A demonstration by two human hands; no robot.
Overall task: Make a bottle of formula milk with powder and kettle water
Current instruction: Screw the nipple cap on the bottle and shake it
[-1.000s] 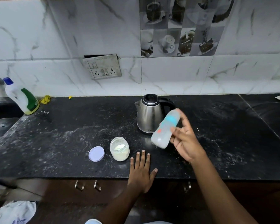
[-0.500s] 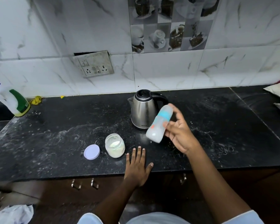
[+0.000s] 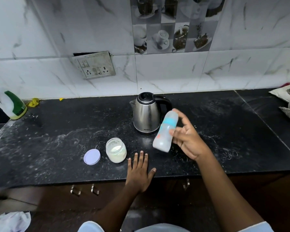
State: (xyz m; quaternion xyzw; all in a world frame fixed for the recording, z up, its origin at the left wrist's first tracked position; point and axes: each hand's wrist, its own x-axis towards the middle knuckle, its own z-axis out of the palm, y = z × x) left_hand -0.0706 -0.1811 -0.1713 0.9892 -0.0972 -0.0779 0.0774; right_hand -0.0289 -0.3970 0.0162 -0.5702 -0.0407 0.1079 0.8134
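Pale blue sleeves (image 3: pixel 256 226), bare forearms

counter (image 3: pixel 224 131): black, dusty | on it: kettle (image 3: pixel 146 114); powder jar (image 3: pixel 116 152); lid (image 3: pixel 92 156); detergent bottle (image 3: pixel 10 104); left hand (image 3: pixel 140 171) flat

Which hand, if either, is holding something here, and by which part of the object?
The right hand holds the tilted baby bottle, fingers around its middle. The left hand holds nothing; it lies flat on the counter.
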